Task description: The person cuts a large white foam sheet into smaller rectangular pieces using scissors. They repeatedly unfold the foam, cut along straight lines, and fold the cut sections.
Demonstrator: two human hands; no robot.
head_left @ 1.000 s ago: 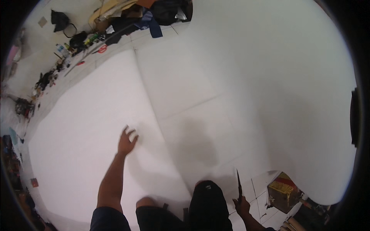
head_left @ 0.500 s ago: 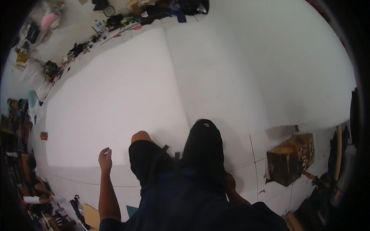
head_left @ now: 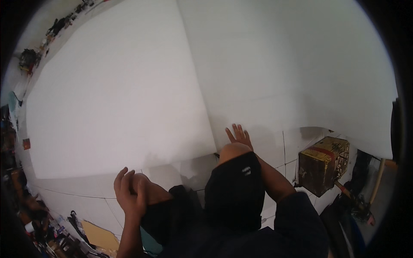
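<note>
Well, the white sheet (head_left: 116,99) lies flat on the floor ahead of the crouching person and off to the left, its near right corner just beside the right knee (head_left: 234,151). The right hand (head_left: 241,136) is right past that knee, fingers fanned out and released, over the pale surface just beyond the sheet's edge; I can't tell whether the palm presses down. The left hand (head_left: 132,193) is up by the left knee, fingers loosely bent and the thumb apart, a slack, released shape; from here I can't tell if it touches the knee.

As for containers, a brown box (head_left: 314,174) sits on the tiles to the right, its sides scuffed, its top mottled yellow with a reddish band across. Whether it is hollow or holds anything, I can't see. A little reddish block (head_left: 26,144) by the sheet's far left side might be a tin, but it is too small to tell.

The sheet looks matt and smooth, with a straight right edge. A second whitish sheet (head_left: 348,90) rises in a soft curve on the right, its lower edge lifted behind the box. Glossy tiles (head_left: 275,150) show dark, thin joints, and a stiff tan panel (head_left: 101,235) lies at lower left near jumbled clutter (head_left: 38,232).
</note>
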